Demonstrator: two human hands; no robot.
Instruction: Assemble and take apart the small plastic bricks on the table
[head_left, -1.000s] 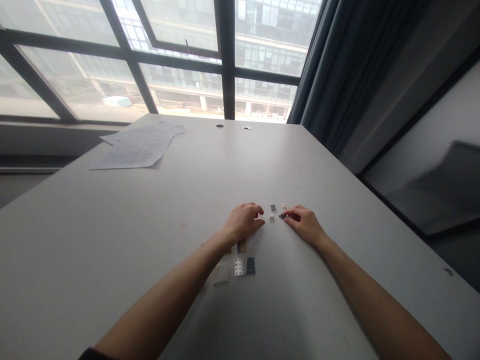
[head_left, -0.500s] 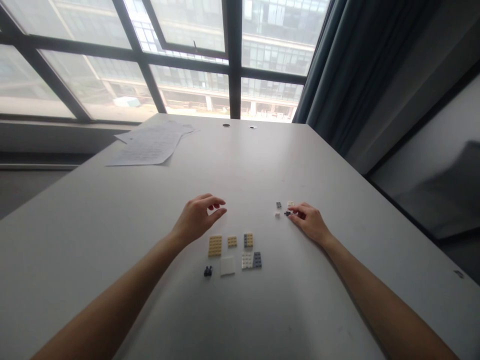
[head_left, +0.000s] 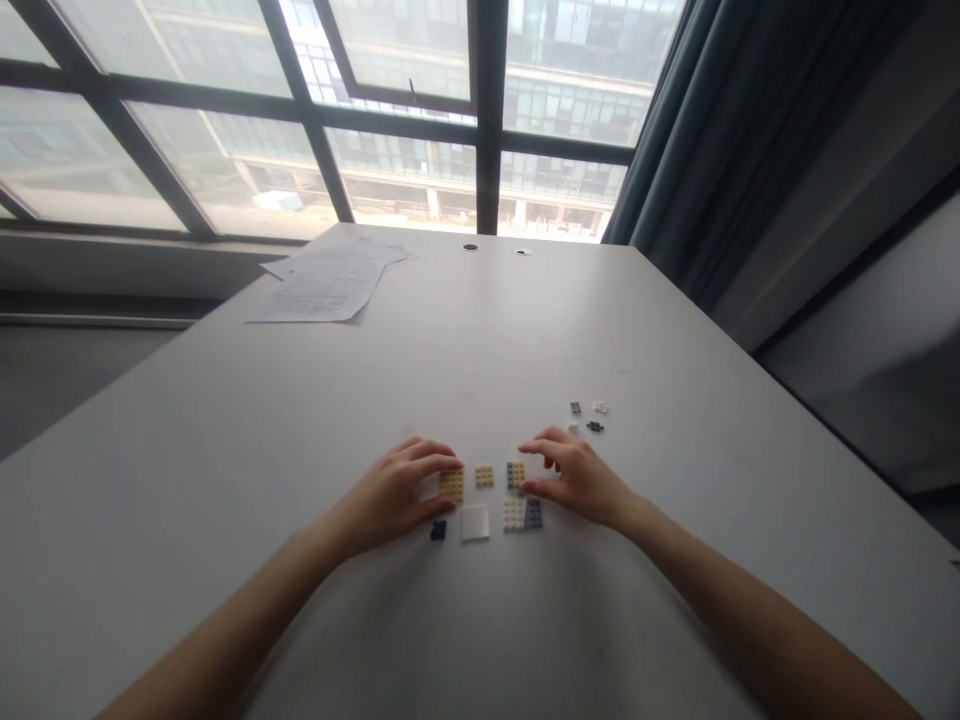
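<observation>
My left hand (head_left: pixel 409 487) is open beside the large tan plate (head_left: pixel 451 485), with thumb and fingertips at its near and far edges. My right hand (head_left: pixel 574 472) is open just right of the tan and grey plate (head_left: pixel 515 474), thumb and fingers apart. Between the hands lie a small tan plate (head_left: pixel 484 476) and, nearer, a smooth white square (head_left: pixel 475 523). A white studded piece (head_left: pixel 513 514) sits against a dark grey piece (head_left: pixel 533 514). A small black piece (head_left: pixel 439 530) lies below my left thumb.
Farther right on the white table (head_left: pixel 465 370) are a small grey piece (head_left: pixel 575 408), a cream piece (head_left: pixel 600 407), a dark piece (head_left: pixel 595 427) and a small white piece (head_left: pixel 573 428). Paper sheets (head_left: pixel 322 290) lie at the far left, before a window.
My right hand has moved left from the small far pieces to the tan and grey plate. My left hand has come down around the large tan plate. The view has shifted slightly.
</observation>
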